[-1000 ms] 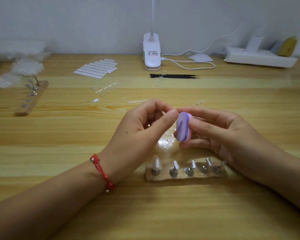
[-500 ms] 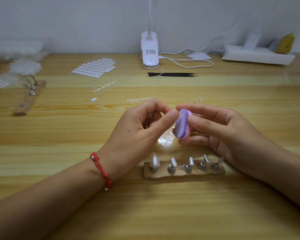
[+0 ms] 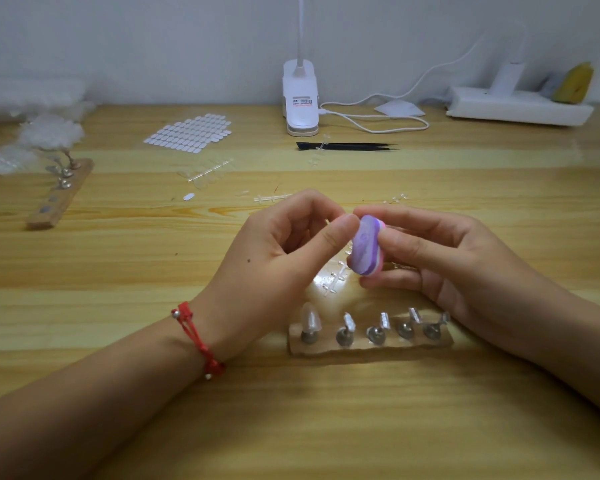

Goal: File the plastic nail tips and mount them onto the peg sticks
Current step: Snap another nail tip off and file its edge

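On the wooden worktop (image 3: 118,427) the two hands meet mid-scene, just beyond the peg board (image 3: 371,346) that lies near the person. The left hand (image 3: 278,258) has its fingers curled, thumb and forefinger pinched together against the left face of the file block (image 3: 366,245). The right hand (image 3: 440,258) clamps that block from the right, thumb in front, its long axis near upright and leaning right at the top. The nail tip is probably inside the left pinch, but it is too small and clear to see. Only the leftmost peg carries a mounted tip (image 3: 310,318). The next bare peg (image 3: 345,332) lies nearer than the left fingers and slightly to their right.
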